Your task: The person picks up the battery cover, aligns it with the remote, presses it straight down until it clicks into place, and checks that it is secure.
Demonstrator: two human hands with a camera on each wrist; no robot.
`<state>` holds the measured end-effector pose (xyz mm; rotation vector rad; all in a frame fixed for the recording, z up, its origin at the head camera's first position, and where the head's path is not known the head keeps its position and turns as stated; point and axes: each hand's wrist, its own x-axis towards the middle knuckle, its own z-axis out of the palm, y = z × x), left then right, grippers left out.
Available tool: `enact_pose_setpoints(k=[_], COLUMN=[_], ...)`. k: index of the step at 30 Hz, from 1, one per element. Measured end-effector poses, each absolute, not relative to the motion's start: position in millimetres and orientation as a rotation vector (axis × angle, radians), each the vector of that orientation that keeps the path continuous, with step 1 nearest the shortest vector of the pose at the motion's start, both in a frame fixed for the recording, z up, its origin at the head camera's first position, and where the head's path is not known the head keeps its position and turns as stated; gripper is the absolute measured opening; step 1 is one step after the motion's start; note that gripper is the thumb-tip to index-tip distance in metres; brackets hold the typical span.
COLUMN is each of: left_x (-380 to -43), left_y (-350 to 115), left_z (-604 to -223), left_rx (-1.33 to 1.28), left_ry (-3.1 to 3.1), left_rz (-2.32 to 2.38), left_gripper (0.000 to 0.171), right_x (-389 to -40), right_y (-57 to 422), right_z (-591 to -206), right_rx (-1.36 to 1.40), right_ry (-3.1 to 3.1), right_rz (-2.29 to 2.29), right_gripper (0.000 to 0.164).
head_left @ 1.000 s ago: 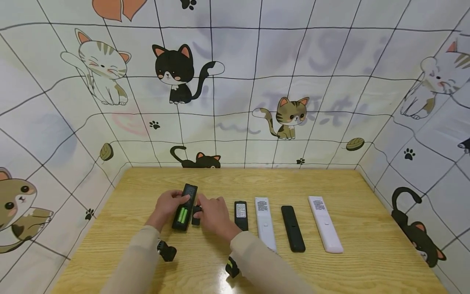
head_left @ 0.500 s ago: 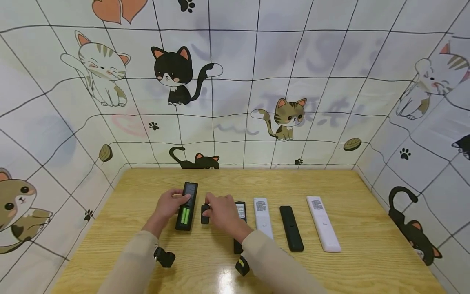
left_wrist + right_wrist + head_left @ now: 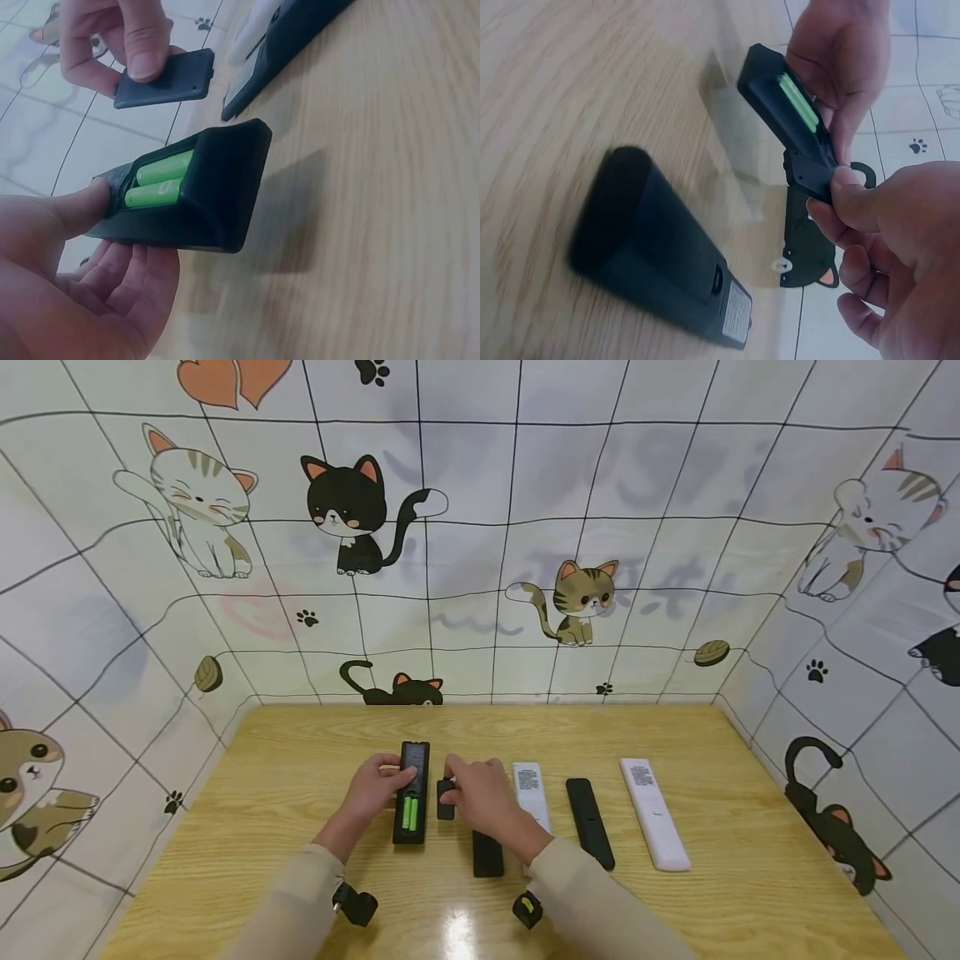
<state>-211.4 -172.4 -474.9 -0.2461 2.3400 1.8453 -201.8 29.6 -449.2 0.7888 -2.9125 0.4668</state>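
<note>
My left hand (image 3: 372, 789) grips a black remote control (image 3: 412, 777) by its sides, thumb on its back face. The remote's battery compartment is uncovered, and two green batteries (image 3: 161, 180) lie side by side in it. To the right, my right hand (image 3: 483, 795) pinches a small black battery cover (image 3: 169, 79) between thumb and fingers, apart from the remote. Under the right hand, a second black remote (image 3: 664, 247) with a white label lies on the table, partly hidden in the head view.
Right of the hands, a white remote (image 3: 531, 789), a slim black remote (image 3: 589, 822) and another white remote (image 3: 655, 814) lie in a row on the wooden table (image 3: 300, 735). A cat-patterned sheet (image 3: 480, 552) rises behind the table and at both sides.
The right hand has moved to the right with the battery cover, away from the remote. The left hand and its remote have also shifted a little right, and the remote is more upright in view.
</note>
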Motion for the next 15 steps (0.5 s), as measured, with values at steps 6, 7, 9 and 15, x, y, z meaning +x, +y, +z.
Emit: enact_pose_setpoints(k=[6,7,9,15], left_x=[-209,-209,-209,-209], left_y=[-160,-159,-156,-147], left_z=[-479,-480,-482,-489], left_rx=[-0.231,-0.232,-0.217,-0.174], left_ry=[2.329,2.331,2.331,2.302], left_rz=[1.826,1.823,1.819,1.840], left_gripper=[0.049,0.049,0.049,0.046], right_x=[-200,-200,-199,-198], right_y=[43,45,47,53], right_z=[-450,-451,-451,-453], right_rx=[0.778,0.777,0.775,0.762], right_ry=[-2.885,-2.882,-2.883,-2.917], right_rz=[0.517,0.517,0.518,0.542], right_gripper=[0.022,0.022,0.023,0.023])
